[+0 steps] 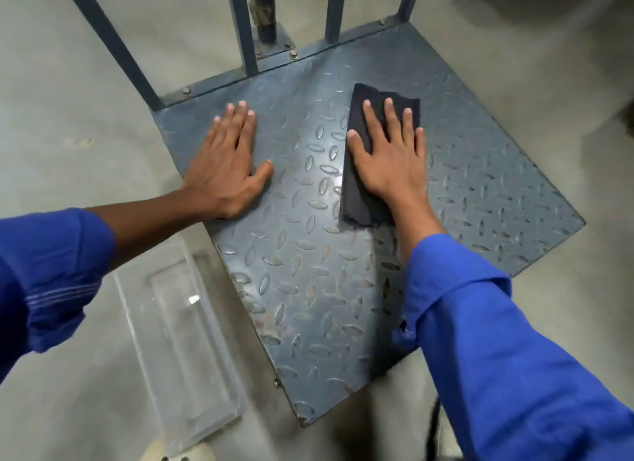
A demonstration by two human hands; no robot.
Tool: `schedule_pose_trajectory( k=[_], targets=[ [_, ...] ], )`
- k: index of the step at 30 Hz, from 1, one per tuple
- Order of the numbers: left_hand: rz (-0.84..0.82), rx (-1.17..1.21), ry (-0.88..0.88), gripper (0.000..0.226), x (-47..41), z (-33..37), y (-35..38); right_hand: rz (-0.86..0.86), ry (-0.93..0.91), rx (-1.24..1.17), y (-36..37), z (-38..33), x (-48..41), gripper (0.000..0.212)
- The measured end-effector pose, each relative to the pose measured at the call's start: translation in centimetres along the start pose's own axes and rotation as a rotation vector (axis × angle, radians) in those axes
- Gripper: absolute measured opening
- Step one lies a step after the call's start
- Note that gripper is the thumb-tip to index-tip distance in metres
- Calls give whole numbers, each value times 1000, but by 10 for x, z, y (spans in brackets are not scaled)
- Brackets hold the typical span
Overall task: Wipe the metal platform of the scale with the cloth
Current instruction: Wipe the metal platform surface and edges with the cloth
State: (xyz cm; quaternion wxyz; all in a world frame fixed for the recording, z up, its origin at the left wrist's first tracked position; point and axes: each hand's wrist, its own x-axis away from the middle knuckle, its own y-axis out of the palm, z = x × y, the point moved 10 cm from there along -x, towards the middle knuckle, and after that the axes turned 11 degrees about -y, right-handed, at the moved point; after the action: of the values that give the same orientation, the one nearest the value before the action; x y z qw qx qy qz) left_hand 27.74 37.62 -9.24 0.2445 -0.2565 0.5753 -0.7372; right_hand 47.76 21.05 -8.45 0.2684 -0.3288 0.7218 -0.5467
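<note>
Flat: right hand (391,158) presses cloth (356,193) on platform (308,289); left hand (226,165) alongside.

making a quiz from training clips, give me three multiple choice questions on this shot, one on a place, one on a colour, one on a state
1. Where does the clear tray lie relative to the platform?
A) on it
B) on the floor left of it
C) leaning on its posts

2. What colour is the cloth?
A) white
B) yellow
C) dark, near black

3. What is the left hand doing?
A) resting flat on bare metal
B) gripping a post
C) holding the cloth

Answers:
1 B: the tray sits on the floor off the platform's left edge.
2 C: the cloth under the right hand is dark.
3 A: its fingers lie straight on the platform, apart from the cloth.
</note>
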Motion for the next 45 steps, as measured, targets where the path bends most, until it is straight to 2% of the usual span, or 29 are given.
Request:
schedule_pose_trajectory(
  k=[2,5,7,8,10,12,14,15,18,20,21,24,26,28,30,33,35,37,39,41,43,45],
  targets=[
    [11,4,-43,95,-5,-2,-2,-18,-37,-9,6,-26,-16,66],
    [40,1,-84,90,-11,-5,-6,-38,-372,29,21,-101,10,63],
    [58,7,-85,83,-14,-6,-7,-54,-541,69,26,-112,29,62],
    [68,13,-86,79,-15,-6,-7,-61,-557,74,24,-103,25,62],
    [77,15,-102,74,-17,-8,-7,-45,-438,69,16,-67,-4,63],
    [79,11,-118,72,-19,-9,-6,-29,-216,38,10,-33,-39,64],
    [89,18,-134,71,-20,-10,-6,-36,-118,6,15,-43,-60,65],
    [96,31,-147,71,-21,-11,-6,-47,-169,12,19,-68,-63,64],
    [123,71,-191,72,-22,-18,-6,-127,-521,16,31,-127,-47,60],
    [123,71,-203,74,-22,-19,-4,-129,-615,38,27,-108,-34,59],
    [121,64,-205,75,-23,-19,-3,-117,-569,52,20,-82,-36,59],
    [124,38,-211,78,-25,-18,-2,-85,-276,49,5,-18,-65,60],
    [123,26,-218,79,-26,-17,-4,-64,-196,16,8,-31,-89,61],
    [128,24,-222,79,-27,-16,-6,-70,-256,4,19,-79,-99,62],
    [133,22,-224,79,-26,-16,-8,-102,-401,6,31,-124,-86,61],
    [135,23,-216,77,-26,-14,-8,-91,-554,19,31,-125,-42,58],
    [129,20,-213,78,-26,-15,-7,-56,-481,25,22,-85,-30,59],
    [129,15,-217,78,-27,-17,-5,-40,-309,28,14,-47,-47,59],
    [123,15,-215,78,-27,-17,-5,-28,-192,3,14,-43,-73,61],
    [117,29,-212,77,-27,-16,-6,-44,-243,-4,20,-77,-84,61],
    [123,36,-203,78,-27,-15,-9,-79,-399,1,25,-110,-70,59],
    [112,24,-199,77,-27,-14,-9,-89,-490,13,25,-105,-43,57]
  ],
)
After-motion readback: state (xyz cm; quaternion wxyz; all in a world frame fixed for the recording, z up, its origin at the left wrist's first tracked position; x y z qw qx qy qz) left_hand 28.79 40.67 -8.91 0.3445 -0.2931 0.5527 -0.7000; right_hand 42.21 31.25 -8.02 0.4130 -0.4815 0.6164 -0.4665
